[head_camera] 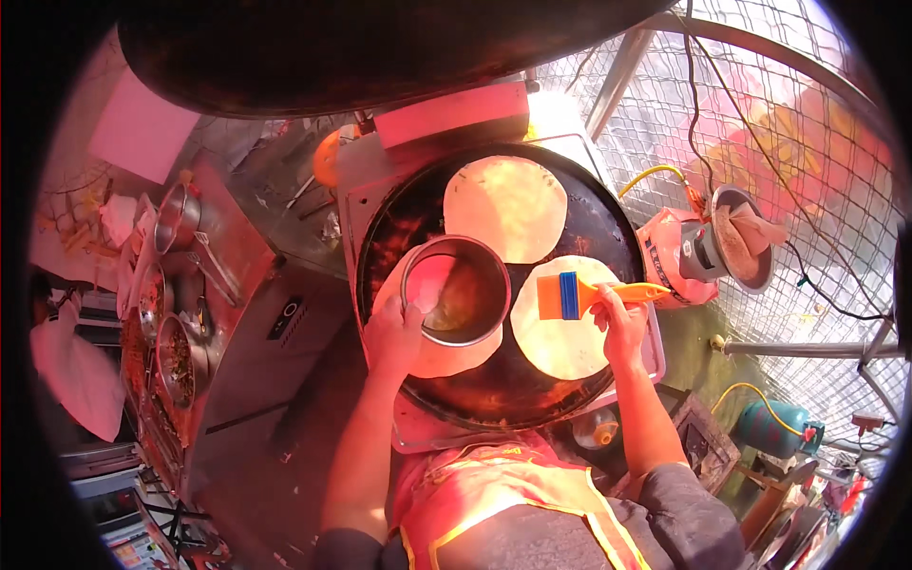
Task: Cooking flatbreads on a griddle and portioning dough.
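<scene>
My left hand (393,340) grips the rim of a round metal pot (456,342) with some brownish liquid in the bottom. The pot is above a flatbread (456,363) and hides much of it. In my right hand (621,324) is a pastry brush (570,295) with a yellow handle, a blue band and orange bristles. The brush is over a second flatbread (556,349) on the right; whether the bristles touch it I cannot tell. A third flatbread (504,206) lies at the back of the round black griddle (491,399).
A large dark lid or hood (370,57) overhangs the far side. To the left, a metal counter (235,271) carries bowls of food (175,356) and spatulas (214,267). A bowl (744,242) stands at the right by wire mesh (819,235). A green gas cylinder (773,429) is lower right.
</scene>
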`<state>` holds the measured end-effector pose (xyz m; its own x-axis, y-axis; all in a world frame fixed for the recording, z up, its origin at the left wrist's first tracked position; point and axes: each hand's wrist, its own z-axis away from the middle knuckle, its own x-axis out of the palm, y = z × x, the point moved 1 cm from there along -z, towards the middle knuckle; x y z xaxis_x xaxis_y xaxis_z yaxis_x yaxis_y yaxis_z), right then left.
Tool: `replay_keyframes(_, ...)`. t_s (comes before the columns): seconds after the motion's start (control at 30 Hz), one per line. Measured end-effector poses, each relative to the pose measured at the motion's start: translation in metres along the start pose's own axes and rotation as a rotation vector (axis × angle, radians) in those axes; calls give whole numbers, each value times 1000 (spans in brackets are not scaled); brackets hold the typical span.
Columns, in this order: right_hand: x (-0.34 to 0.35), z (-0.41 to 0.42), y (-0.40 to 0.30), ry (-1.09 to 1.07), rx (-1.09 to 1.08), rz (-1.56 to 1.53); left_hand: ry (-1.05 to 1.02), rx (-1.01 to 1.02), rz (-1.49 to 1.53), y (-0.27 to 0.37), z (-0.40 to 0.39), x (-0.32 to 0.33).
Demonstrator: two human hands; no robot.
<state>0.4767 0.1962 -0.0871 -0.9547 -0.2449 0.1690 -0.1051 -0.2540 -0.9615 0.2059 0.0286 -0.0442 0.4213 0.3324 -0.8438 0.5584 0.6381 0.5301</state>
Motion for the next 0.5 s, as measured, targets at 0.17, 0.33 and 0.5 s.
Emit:
replay_keyframes(0.17,-54,-53,57,163,-99,404,96,28,-28,-20,-7,-15)
replay_keyframes(0.33,-14,-76,22,-25,-766,1066,152,-34,-15,-36,2,-27)
replay_keyframes(0.5,27,16,62,-748,-714,1053,129,-30,0,-37,9,-25)
